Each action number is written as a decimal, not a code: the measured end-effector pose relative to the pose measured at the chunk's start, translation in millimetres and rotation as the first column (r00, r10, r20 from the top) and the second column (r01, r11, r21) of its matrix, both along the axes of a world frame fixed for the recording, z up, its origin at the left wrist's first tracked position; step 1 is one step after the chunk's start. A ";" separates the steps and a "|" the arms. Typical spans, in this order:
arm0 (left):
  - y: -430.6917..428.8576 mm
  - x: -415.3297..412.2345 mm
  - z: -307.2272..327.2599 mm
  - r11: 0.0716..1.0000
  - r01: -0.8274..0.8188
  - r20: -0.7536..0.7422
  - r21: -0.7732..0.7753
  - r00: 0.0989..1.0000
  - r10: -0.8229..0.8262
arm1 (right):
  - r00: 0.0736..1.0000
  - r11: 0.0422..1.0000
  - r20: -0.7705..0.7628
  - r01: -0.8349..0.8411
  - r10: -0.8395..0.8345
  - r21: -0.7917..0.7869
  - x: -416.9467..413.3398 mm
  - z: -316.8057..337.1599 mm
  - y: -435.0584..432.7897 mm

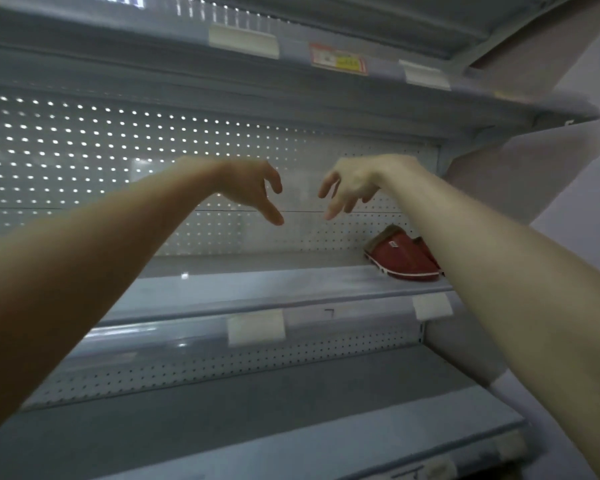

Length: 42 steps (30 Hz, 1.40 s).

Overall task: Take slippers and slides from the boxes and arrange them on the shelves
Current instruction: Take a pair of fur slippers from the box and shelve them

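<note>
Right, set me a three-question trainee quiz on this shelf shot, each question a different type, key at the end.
1. True or false: the left hand grips a slipper.
2. The red slippers sit on the middle shelf at its: A) left end, B) centre, C) right end.
3. Fill in: the red-and-yellow price tag is on a shelf edge ___ the hands.

Key: 1 false, it hangs empty with its fingers loose; 2 C; 3 above.
</note>
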<state>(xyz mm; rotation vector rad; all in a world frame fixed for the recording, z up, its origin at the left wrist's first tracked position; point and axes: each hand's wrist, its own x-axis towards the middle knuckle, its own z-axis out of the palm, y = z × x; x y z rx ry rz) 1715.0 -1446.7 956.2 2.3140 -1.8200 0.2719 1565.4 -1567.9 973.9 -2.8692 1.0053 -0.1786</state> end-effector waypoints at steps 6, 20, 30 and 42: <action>97.0 37.7 -6.4 0.999 -0.046 0.026 -0.004 0.999 0.047 | 0.997 0.998 0.039 -0.060 0.061 -0.015 40.0 -10.4 91.3; 252.6 86.1 -59.0 0.984 -0.125 -0.073 0.124 0.988 0.135 | 0.988 0.988 -0.049 -0.146 0.148 0.040 99.0 -61.9 232.0; 353.3 80.4 -86.6 0.956 -0.265 -0.135 0.124 0.950 0.281 | 0.942 0.947 -0.102 -0.318 0.320 0.044 122.9 -81.1 314.1; 529.6 124.5 -133.0 0.818 -0.533 -0.135 0.216 0.814 0.565 | 0.810 0.826 -0.159 -0.549 0.564 0.130 215.6 -134.4 464.0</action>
